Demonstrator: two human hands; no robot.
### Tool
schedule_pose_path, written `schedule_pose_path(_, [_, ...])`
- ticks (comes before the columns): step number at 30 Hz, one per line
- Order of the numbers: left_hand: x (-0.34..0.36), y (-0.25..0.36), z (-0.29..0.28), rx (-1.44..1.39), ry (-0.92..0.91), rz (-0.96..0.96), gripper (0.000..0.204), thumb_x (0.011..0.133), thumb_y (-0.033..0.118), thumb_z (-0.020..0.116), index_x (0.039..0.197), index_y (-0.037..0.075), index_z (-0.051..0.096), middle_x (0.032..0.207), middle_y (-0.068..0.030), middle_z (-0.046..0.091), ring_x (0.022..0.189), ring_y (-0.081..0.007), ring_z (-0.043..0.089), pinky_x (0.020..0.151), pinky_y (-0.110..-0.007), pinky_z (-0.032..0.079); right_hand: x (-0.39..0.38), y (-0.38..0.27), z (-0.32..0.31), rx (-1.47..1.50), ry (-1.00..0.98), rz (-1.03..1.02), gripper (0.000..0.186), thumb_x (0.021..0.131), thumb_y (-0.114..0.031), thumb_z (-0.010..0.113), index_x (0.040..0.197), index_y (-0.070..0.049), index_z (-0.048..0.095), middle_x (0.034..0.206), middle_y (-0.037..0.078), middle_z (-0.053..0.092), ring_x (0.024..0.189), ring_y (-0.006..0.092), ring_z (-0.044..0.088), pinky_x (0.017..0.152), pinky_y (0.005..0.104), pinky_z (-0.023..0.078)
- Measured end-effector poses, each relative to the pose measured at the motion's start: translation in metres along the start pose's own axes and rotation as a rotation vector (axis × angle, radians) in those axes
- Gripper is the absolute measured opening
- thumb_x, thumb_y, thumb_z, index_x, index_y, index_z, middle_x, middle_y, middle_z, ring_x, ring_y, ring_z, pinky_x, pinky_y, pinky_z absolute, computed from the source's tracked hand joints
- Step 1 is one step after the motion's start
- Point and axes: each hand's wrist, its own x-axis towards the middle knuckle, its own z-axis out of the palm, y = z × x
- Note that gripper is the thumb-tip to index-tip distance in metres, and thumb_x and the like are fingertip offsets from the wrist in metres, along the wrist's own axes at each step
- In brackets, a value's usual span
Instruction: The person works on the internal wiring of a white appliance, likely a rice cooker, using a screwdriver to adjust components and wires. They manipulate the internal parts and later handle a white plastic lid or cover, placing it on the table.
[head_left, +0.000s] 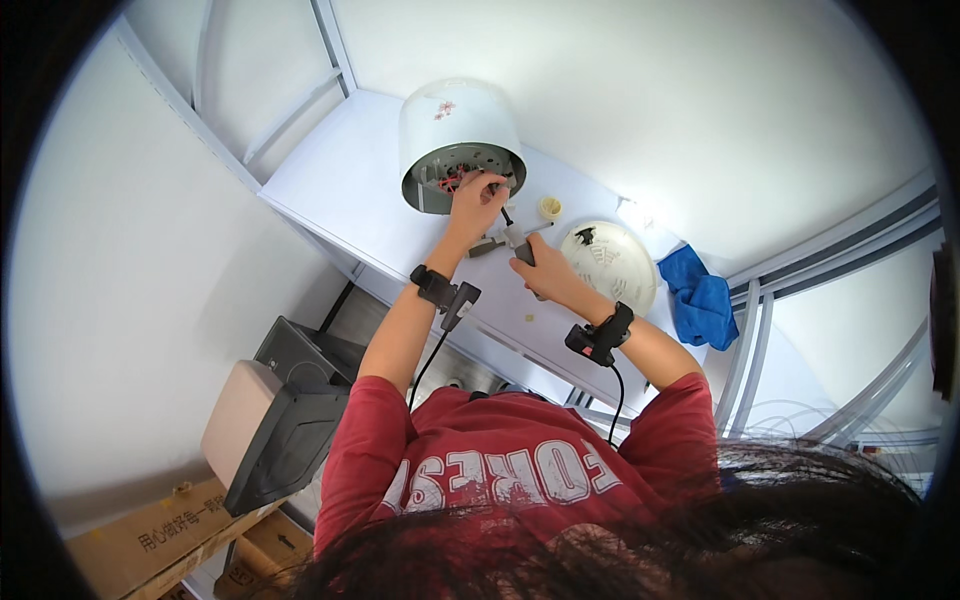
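A white rice-cooker-like housing (455,115) with a small flower print lies on its side on the table. Its open, grey-rimmed bottom faces me and shows red and dark wires (452,180) inside. My left hand (474,212) reaches to the right part of that opening, fingers bent together by the wires; what they pinch is too small to make out. In my right hand (548,270) is a grey-and-black power screwdriver (515,236), fingers wrapped round its dark handle. Its black shaft points up toward the opening, close to my left fingers.
To the right lies a round off-white base cover (608,262) with a small black piece (586,236) on it. A small yellow tub (550,207) stands between cover and housing. A blue cloth or bag (698,298) sits at the table's right end. A chair (285,425) is lower left.
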Motion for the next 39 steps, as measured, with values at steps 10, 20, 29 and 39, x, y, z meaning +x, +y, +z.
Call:
schedule_pose_path(10, [0.016,-0.013,-0.001,-0.001,-0.062,-0.018,0.021,0.078,0.013,0.068,0.098,0.005,0.065,0.104,-0.0101,0.052,0.08,-0.0176,0.059,0.07,-0.028,0.049,0.017,-0.014,-0.005,0.055,-0.081,0.121,0.039,0.088,-0.028,0.058,0.1,0.005,0.041,0.073,0.017,0.06,0.055,0.0222,0.063,0.049,0.0346,0.049])
schedule_pose_path(20, [0.016,-0.011,0.0,0.024,-0.088,-0.032,0.026,0.078,0.014,0.068,0.102,0.004,0.064,0.102,-0.0106,0.053,0.076,-0.0179,0.059,0.067,-0.028,0.048,0.025,-0.007,0.002,0.082,-0.021,0.065,0.037,0.088,-0.027,0.057,0.093,0.005,0.038,0.064,0.019,0.058,0.05,0.0292,0.06,0.046,0.0398,0.046])
schedule_pose_path(29, [0.012,-0.012,0.002,0.048,-0.067,-0.031,0.037,0.08,0.017,0.066,0.113,0.004,0.059,0.102,-0.0116,0.053,0.07,-0.0195,0.053,0.067,-0.032,0.047,0.027,-0.007,0.006,0.104,0.032,0.056,0.039,0.089,-0.028,0.055,0.092,0.007,0.039,0.063,0.025,0.058,0.051,0.0373,0.059,0.049,0.0447,0.046])
schedule_pose_path(39, [-0.007,-0.003,-0.009,-0.005,-0.105,-0.144,0.034,0.087,0.013,0.061,0.12,0.008,0.056,0.106,-0.0134,0.054,0.074,-0.0164,0.06,0.065,-0.03,0.049,0.018,-0.017,0.007,0.035,0.142,-0.038,0.048,0.076,-0.015,0.066,0.106,0.008,0.035,0.086,0.032,0.057,0.076,0.0459,0.061,0.064,0.05,0.048])
